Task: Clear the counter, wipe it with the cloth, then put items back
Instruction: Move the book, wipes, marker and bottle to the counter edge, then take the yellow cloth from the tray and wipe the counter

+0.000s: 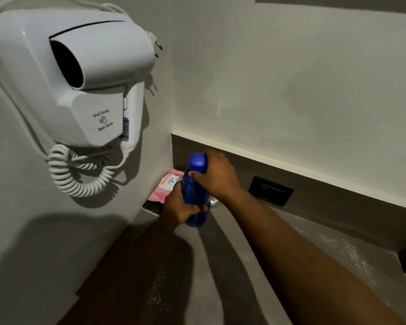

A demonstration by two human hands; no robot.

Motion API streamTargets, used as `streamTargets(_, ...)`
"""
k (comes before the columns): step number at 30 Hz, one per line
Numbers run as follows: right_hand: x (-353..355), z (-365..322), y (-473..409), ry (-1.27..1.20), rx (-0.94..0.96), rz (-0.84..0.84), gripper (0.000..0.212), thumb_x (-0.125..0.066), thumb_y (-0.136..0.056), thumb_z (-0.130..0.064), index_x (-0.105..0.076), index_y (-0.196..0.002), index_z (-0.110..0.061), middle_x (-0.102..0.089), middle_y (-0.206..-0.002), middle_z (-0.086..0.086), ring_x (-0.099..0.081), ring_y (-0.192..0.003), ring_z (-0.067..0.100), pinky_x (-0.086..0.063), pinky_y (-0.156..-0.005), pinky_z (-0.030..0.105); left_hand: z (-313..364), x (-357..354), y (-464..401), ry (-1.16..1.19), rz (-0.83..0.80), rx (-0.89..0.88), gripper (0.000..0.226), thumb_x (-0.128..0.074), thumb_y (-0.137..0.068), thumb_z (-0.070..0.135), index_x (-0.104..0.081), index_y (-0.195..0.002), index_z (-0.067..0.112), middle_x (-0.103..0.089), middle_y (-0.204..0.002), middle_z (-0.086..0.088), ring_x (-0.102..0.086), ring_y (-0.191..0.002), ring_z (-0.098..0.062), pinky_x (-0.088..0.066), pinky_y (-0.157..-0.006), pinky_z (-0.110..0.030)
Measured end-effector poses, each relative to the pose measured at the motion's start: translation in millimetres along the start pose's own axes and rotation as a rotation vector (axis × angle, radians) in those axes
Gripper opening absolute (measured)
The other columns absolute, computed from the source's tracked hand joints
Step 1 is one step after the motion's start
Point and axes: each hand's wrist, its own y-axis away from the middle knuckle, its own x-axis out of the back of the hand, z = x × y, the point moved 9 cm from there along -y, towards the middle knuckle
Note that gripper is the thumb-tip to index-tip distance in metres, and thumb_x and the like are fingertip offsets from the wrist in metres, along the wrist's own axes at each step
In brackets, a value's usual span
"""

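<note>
Right hand: the right hand (217,175) is wrapped around the upper part of a translucent blue plastic bottle (195,191), thumb across its shoulder just under the blue cap (198,160).
Left hand: the left hand (177,207) is curled around the lower part of the same bottle, fingers closed against its side.
Bottle position: the bottle is held in the far left corner of the grey matte counter (232,266); whether its base touches the surface or hangs just above it cannot be told.
Bottle axis: the long axis is close to upright, tilted a little, with the cap end up and leaning away toward the back wall, and the base toward the person.
Beside the bottle: a pink soft pack of wipes with a white label (168,186) lies in the corner just left of the bottle; a small shiny metal object (213,202) is partly hidden behind it.
Further out: a dark wall socket plate (271,191) is set in the upstand to the right; a white wall-hung hair dryer with a coiled cord (75,90) is mounted on the left wall.
Progress: the near counter is bare and pale streaks show on it, so wiping is judged probably done, with the bottle being put back; a first clearing cannot be ruled out. No cloth is visible.
</note>
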Motion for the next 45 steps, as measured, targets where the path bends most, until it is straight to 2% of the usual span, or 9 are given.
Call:
streamTargets(5, 16, 30, 48, -0.130, -0.163, 0.012, 0.074, -0.075, -0.080, -0.032, -0.039, -0.142, -0.016, -0.048, -0.142, 0.010, -0.053, -0.122, 0.026, -0.046, -0.092, 0.033, -16, 5, 38, 0.060, 0.014, 0.057, 0.078, -0.082, -0.070, 0.017, -0.042, -0.136, 0.025, -0.055, -0.135, -0.002, -0.054, -0.123, -0.026, -0.046, -0.102, -0.052)
streamTargets(8, 28, 66, 102, -0.165, -0.319, 0.050, 0.069, -0.075, -0.080, -0.033, -0.045, -0.138, -0.013, -0.055, -0.134, 0.012, -0.058, -0.115, 0.026, -0.051, -0.092, 0.035, -24, 1, 65, 0.062, 0.003, 0.099, 0.055, -0.079, -0.075, 0.021, -0.053, -0.123, 0.023, -0.061, -0.124, -0.003, -0.063, -0.097, -0.015, -0.056, -0.076, -0.031)
streamTargets(10, 36, 90, 148, -0.170, -0.436, 0.071, 0.068, -0.074, -0.081, -0.036, -0.046, -0.138, -0.012, -0.056, -0.133, 0.014, -0.057, -0.117, 0.029, -0.050, -0.097, 0.040, -21, -11, 84, 0.029, -0.047, 0.075, 0.047, -0.078, -0.078, 0.025, -0.054, -0.118, 0.022, -0.061, -0.118, -0.002, -0.059, -0.081, -0.006, -0.046, -0.056, -0.016)
streamTargets(14, 50, 124, 240, -0.168, -0.627, 0.154, 0.066, -0.070, -0.085, -0.036, -0.044, -0.140, -0.011, -0.057, -0.134, 0.014, -0.059, -0.116, 0.030, -0.049, -0.100, 0.041, -14, -40, 129, -0.088, -0.148, 0.009, 0.055, -0.076, -0.079, 0.036, -0.052, -0.126, 0.020, -0.051, -0.117, 0.002, -0.052, -0.076, -0.003, -0.036, -0.049, -0.011)
streamTargets(19, 68, 148, 348, -0.153, -0.781, 0.270, 0.063, -0.069, -0.086, -0.035, -0.046, -0.138, -0.008, -0.057, -0.134, 0.015, -0.058, -0.118, 0.030, -0.049, -0.101, 0.042, -20, -95, 202, -0.056, -0.305, -0.003, 0.048, -0.075, -0.081, 0.033, -0.054, -0.121, 0.016, -0.054, -0.120, 0.000, -0.056, -0.084, -0.008, -0.054, -0.064, -0.021)
streamTargets(26, 129, 176, 455, -0.118, -0.930, 0.518, 0.059, -0.071, -0.084, -0.036, -0.055, -0.131, -0.005, -0.063, -0.127, 0.015, -0.059, -0.117, 0.029, -0.048, -0.099, 0.035, 13, -166, 278, -0.155, -0.464, -0.119, 0.044, -0.071, -0.085, 0.036, -0.058, -0.118, 0.009, -0.060, -0.116, -0.009, -0.054, -0.086, -0.015, -0.036, -0.053, -0.016)
streamTargets(34, 202, 246, 530, -0.102, -1.024, 0.669, 0.059, -0.070, -0.085, -0.036, -0.056, -0.129, 0.000, -0.066, -0.120, 0.021, -0.059, -0.114, 0.037, -0.047, -0.093, 0.038, 64, -265, 327, -0.072, -0.589, -0.162, 0.060, -0.066, -0.089, 0.031, -0.044, -0.140, 0.010, -0.053, -0.138, -0.013, -0.054, -0.120, -0.023, -0.039, -0.087, -0.024)
streamTargets(43, 291, 413, 537, -0.138, -1.050, 0.618, 0.065, -0.068, -0.086, -0.039, -0.050, -0.136, -0.001, -0.066, -0.119, 0.020, -0.057, -0.116, 0.036, -0.045, -0.094, 0.035, 109, -442, 326, -0.088, -0.532, -0.125, 0.021, -0.059, -0.093, 0.030, -0.064, -0.099, 0.010, -0.067, -0.106, -0.015, -0.059, -0.084, -0.021, -0.044, -0.069, -0.030)
streamTargets(45, 303, 463, 528, -0.151, -1.050, 0.568, 0.066, -0.067, -0.086, -0.040, -0.048, -0.136, -0.002, -0.063, -0.124, 0.021, -0.056, -0.119, 0.036, -0.045, -0.096, 0.036, 118, -495, 314, -0.148, -0.520, -0.107, 0.031, -0.056, -0.095, 0.028, -0.063, -0.111, 0.002, -0.065, -0.113, -0.021, -0.061, -0.098, -0.030, -0.045, -0.075, -0.033)
